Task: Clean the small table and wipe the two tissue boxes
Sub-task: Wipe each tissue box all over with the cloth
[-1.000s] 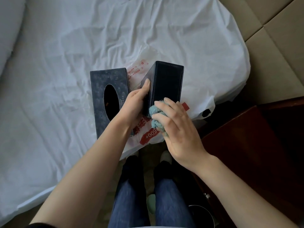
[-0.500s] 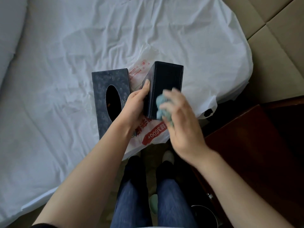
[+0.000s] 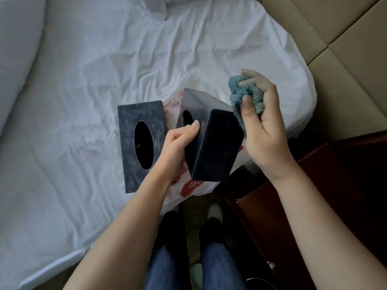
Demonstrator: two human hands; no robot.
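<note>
Since the last half second the right hand [image 3: 264,126] has come off the face it was rubbing and has risen to the upper right, and the left hand [image 3: 178,143] has turned the held tissue box [image 3: 213,143]. The box is now raised and tilted: its short end faces us, and the top with the oval opening looks up and to the left. We read this as one face finished and a fresh face being presented, so the wiping of this box is partly done, not complete. The left hand grips the box from the left, with the thumb curled over the top edge just beside the opening and the fingers hidden under it. The right hand is closed around the bunched blue cloth [image 3: 245,93], thumb pressing it against the fingers. The cloth's lower tail hangs at the box's right edge; we cannot tell whether it touches. The second tissue box [image 3: 142,143] lies flat on the bed [image 3: 83,80], opening up, just left of the left hand and apart from both hands, partly on a white plastic bag [image 3: 188,186] with red print. We cannot tell whether it has been wiped. The dark red wooden table [image 3: 314,206] stands at lower right, below the right forearm, with neither hand on it.
</note>
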